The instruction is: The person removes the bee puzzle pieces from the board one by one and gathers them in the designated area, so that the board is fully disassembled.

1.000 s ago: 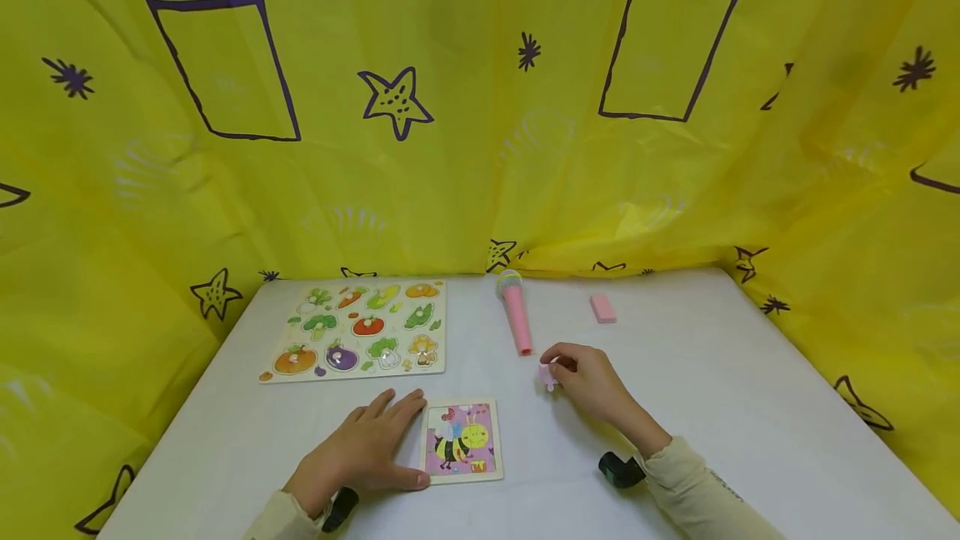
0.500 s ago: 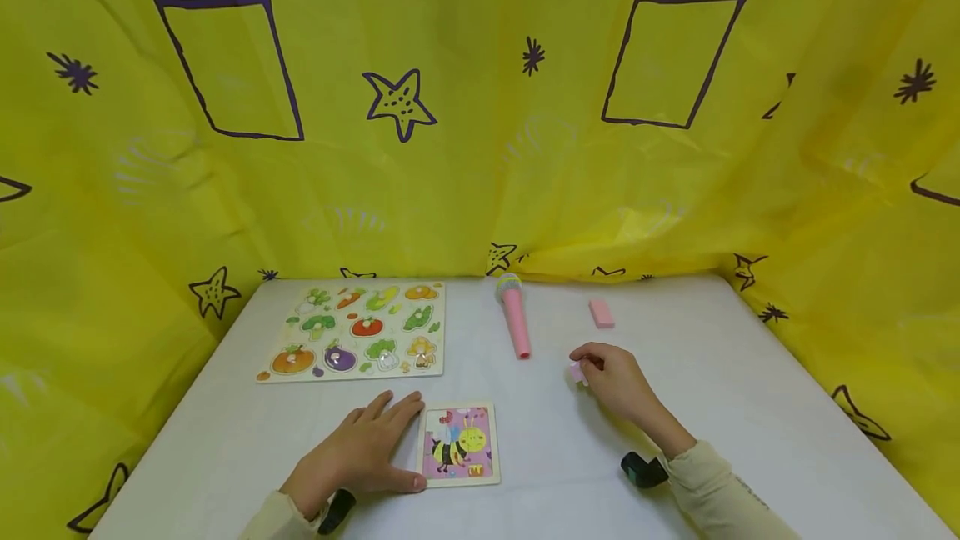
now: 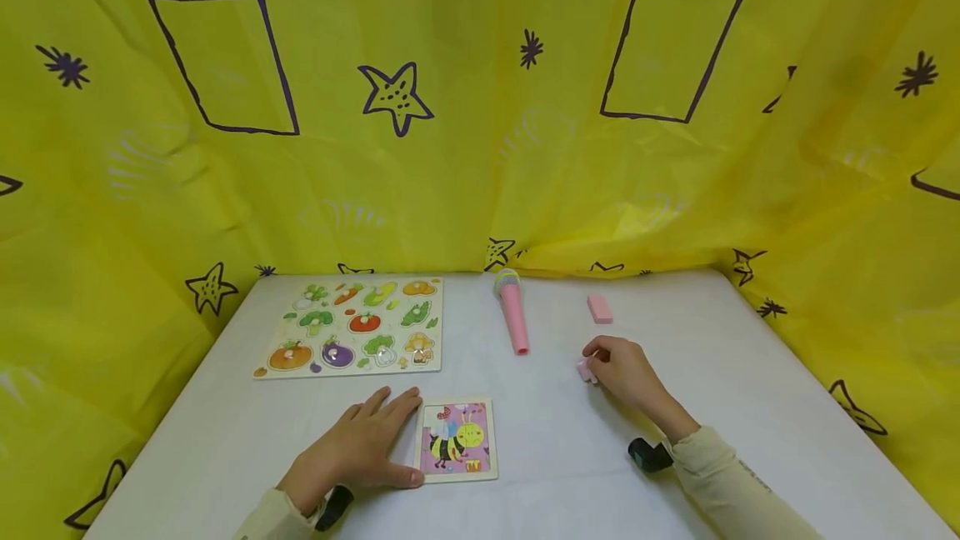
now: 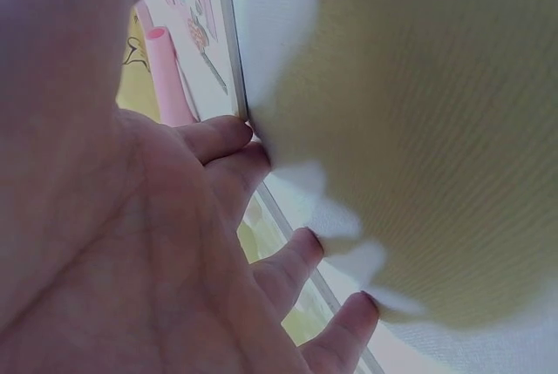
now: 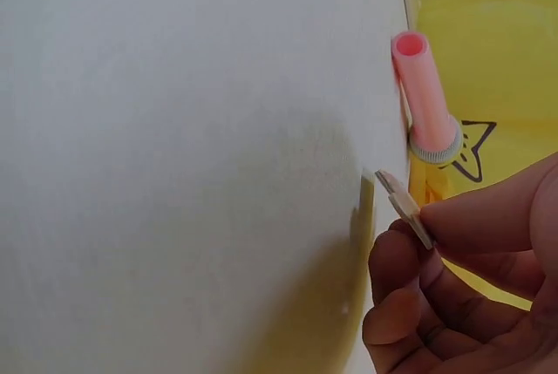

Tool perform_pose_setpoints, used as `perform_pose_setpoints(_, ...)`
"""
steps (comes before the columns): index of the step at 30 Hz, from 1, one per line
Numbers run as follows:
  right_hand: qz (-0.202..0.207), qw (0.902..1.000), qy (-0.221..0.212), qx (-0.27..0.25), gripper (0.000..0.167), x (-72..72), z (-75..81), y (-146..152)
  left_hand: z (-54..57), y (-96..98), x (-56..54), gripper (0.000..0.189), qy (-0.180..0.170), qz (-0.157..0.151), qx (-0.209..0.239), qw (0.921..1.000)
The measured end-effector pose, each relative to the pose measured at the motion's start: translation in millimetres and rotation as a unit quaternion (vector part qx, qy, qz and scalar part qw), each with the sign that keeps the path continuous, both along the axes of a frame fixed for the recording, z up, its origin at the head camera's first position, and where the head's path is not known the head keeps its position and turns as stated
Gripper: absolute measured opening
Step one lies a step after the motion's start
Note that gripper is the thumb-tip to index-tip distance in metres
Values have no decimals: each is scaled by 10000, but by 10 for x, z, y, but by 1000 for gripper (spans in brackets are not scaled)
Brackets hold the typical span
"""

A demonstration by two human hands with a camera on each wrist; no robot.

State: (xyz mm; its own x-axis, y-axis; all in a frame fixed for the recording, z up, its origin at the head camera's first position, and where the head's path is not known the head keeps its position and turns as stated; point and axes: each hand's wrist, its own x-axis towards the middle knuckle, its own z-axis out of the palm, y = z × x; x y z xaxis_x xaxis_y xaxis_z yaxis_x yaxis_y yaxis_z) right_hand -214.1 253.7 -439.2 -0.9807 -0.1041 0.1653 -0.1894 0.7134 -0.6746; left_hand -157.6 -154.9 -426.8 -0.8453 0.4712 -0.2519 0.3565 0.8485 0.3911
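A small square bee puzzle (image 3: 456,440) in a wooden frame lies flat near the front of the table. My left hand (image 3: 362,444) rests along its left side, fingers spread, with the thumb and a fingertip at the frame's edge. In the left wrist view the fingers (image 4: 292,269) reach down to the tabletop. To the right, my right hand (image 3: 626,369) pinches a small pink jigsaw piece (image 3: 587,370) between thumb and fingers. The right wrist view shows that thin piece (image 5: 404,206) edge-on, tilted near the white surface; whether it touches is unclear.
A larger vegetable puzzle board (image 3: 352,327) lies at the back left. A pink toy microphone (image 3: 514,313) stretches across the back middle. Beyond my right hand is a pink block (image 3: 600,309). A yellow patterned curtain (image 3: 465,190) encloses the back and sides of the white table.
My right hand has moved to the right with the jigsaw piece, away from the microphone and towards the pink block. The left hand stays beside the bee puzzle.
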Motion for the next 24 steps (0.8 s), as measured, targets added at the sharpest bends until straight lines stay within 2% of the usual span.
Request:
perform_pose_setpoints(6,29,9997,-57,225,6,-27,-10,44,46,20,5,107,-81,93,-59,9999)
perform_pose_setpoints(10,42,9993,-161,325,4,-21,-12,51,38,19,11,107,-125,128,-82,9998)
perform_pose_setpoints(24,254,9981,-248,510,3,-64,32,66,46,33,18,106,-29,178,-131,9998)
